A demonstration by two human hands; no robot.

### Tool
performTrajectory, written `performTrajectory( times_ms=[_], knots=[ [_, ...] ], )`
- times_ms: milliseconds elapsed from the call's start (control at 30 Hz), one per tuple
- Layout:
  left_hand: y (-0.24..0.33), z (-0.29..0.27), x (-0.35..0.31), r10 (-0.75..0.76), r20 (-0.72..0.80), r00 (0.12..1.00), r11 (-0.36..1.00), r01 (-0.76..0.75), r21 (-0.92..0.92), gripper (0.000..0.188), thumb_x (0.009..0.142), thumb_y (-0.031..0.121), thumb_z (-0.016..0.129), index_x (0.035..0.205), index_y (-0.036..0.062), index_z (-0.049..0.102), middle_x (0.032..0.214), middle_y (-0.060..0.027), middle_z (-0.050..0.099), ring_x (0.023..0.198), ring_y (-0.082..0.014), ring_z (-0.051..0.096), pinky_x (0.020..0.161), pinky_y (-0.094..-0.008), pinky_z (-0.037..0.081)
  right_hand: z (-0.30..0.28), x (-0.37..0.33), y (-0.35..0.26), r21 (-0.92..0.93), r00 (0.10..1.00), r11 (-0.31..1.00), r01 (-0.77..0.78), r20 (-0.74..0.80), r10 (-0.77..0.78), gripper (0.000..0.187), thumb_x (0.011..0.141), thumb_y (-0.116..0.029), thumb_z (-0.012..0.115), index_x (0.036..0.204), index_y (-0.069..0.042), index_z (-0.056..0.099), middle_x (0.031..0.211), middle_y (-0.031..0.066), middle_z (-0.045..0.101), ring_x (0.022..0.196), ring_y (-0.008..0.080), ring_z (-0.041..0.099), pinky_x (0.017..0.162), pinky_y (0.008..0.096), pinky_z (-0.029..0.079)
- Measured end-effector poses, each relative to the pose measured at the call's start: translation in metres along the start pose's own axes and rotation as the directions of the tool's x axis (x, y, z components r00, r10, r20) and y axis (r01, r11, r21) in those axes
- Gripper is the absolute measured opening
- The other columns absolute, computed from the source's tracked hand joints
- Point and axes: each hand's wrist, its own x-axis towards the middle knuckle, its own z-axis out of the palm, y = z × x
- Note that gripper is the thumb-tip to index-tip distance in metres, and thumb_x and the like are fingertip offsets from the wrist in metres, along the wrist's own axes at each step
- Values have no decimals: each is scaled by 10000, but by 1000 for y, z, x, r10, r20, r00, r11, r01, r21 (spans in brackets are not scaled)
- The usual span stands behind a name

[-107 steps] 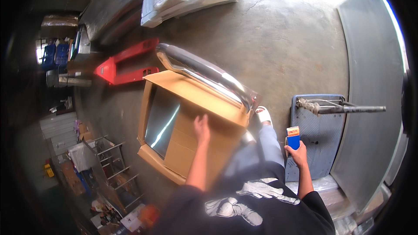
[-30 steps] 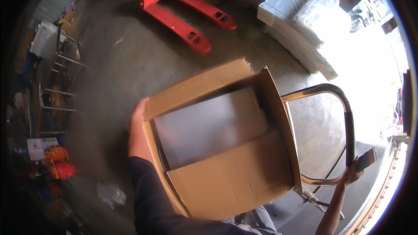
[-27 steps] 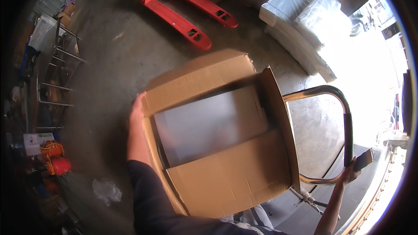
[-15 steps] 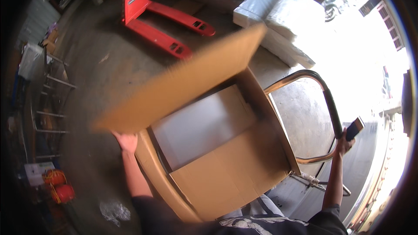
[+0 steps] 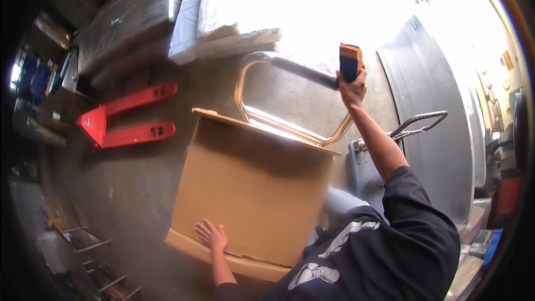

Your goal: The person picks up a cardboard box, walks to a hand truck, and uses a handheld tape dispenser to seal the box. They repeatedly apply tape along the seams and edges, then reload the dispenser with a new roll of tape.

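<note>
A large brown cardboard box [image 5: 256, 181] lies in front of me with its broad top flaps folded down over the opening, so its contents are hidden. My left hand [image 5: 213, 237] rests on the flap near the box's left front edge, fingers spread. At the far right, my right hand [image 5: 352, 90] is closed around a small block-shaped thing, dark blue with an orange-brown end [image 5: 350, 58]; its kind I cannot make out. That hand is also at the black-sleeved section of a bent metal tube handle [image 5: 304, 71], which rises beyond the box.
A red pallet jack [image 5: 131, 117] stands on the floor at the left. Plastic-wrapped slabs [image 5: 223, 39] are stacked at the back. To the right are a second trolley with a metal handle [image 5: 421, 120] and a large grey sheet [image 5: 432, 117]. Metal racks [image 5: 92, 245] stand at the lower left.
The raised flap has come down over the box opening. My left hand has gone from the flap's edge to lying on top. The view has turned right.
</note>
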Motion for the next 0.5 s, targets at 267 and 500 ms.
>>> performTrajectory(
  times_ms=[267,500],
  knots=[
    [229,-92,20,365,-596,715,754,-603,-262,651,984,271,667,1520,4,412,1485,-274,469,1393,-451,426,1167,-534,359,-5,4,-4,37,999,999,-21,-40,23,629,826,-357,878,1233,-36,521,1038,169,699,928,295,711,821,416,560],
    [410,-205,177,517,-573,636,794,-606,44,548,941,354,681,1362,16,590,1313,-216,616,1279,-417,529,1100,-490,412,-3,9,10,161,1000,987,-8,6,7,594,851,-284,873,1255,-29,522,1047,138,697,935,213,701,823,368,554]
  ],
)
